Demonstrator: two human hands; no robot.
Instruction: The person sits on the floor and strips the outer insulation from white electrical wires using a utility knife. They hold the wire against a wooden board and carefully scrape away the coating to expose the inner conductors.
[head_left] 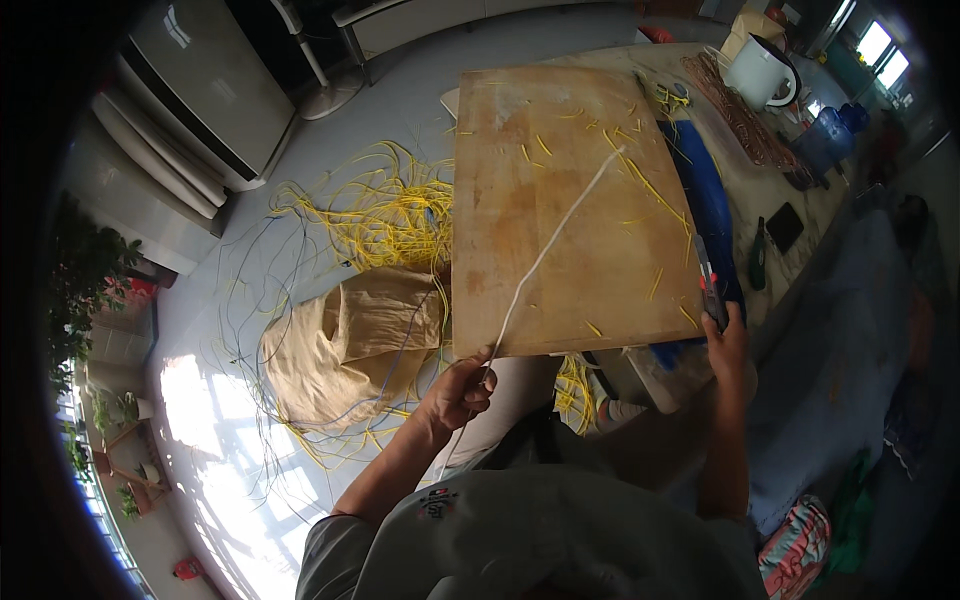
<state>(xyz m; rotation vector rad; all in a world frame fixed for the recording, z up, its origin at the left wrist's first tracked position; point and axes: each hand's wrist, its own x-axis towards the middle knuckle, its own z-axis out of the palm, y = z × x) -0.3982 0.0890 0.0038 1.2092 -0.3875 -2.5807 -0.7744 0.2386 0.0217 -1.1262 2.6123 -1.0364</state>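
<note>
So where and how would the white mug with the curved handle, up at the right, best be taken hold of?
Probably by its curved handle, coming from the picture's right: the loop stands out from the white mug on that side, giving fingers something to wrap. Its left side looks more awkward, since a long bundle of reddish-brown wire lies close by there.

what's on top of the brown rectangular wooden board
Thin yellow strips lie on the board; a slim white cord held in the left hand crosses it. Its surface beneath them is covered.
</note>
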